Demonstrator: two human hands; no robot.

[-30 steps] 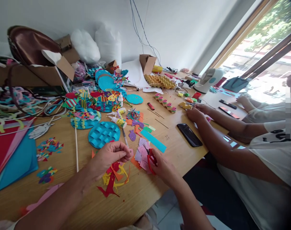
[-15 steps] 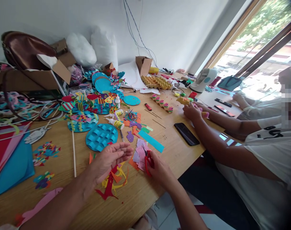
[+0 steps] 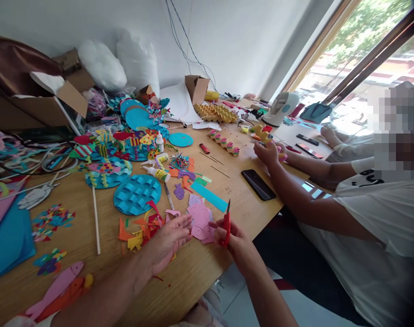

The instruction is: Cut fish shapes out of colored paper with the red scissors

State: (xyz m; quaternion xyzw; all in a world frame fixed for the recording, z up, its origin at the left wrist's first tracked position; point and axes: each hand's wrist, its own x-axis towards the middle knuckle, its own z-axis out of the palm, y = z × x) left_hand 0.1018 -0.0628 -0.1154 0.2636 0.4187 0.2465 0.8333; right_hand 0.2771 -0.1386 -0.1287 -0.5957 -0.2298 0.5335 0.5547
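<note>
My right hand (image 3: pixel 239 249) has its fingers around the handles of red scissors (image 3: pixel 226 229), whose dark tip points up and away from me. Right by its fingertips lie pink paper pieces (image 3: pixel 200 218), overlapping one another on the table. My left hand (image 3: pixel 170 238) is open, fingers stretched out to the right beside the pink pieces, palm partly showing. I see nothing held in it. Behind and left of that hand is a heap of orange, red and yellow paper scraps (image 3: pixel 144 229). A pink paper fish (image 3: pixel 59 288) lies near my left forearm.
A blue woven paper disc (image 3: pixel 137 194), glue bottles (image 3: pixel 158 174) and a purple paper fish (image 3: pixel 179 191) lie ahead. A blue strip (image 3: pixel 209 196) and a phone (image 3: pixel 258 184) are to the right. A co-worker's hand (image 3: pixel 268 153) is busy beyond. A stick (image 3: pixel 96 220) lies left.
My right hand has turned the scissors so their tip points upward, and it sits slightly further right. My left hand has lowered a little, still open. The view has shifted slightly right.
</note>
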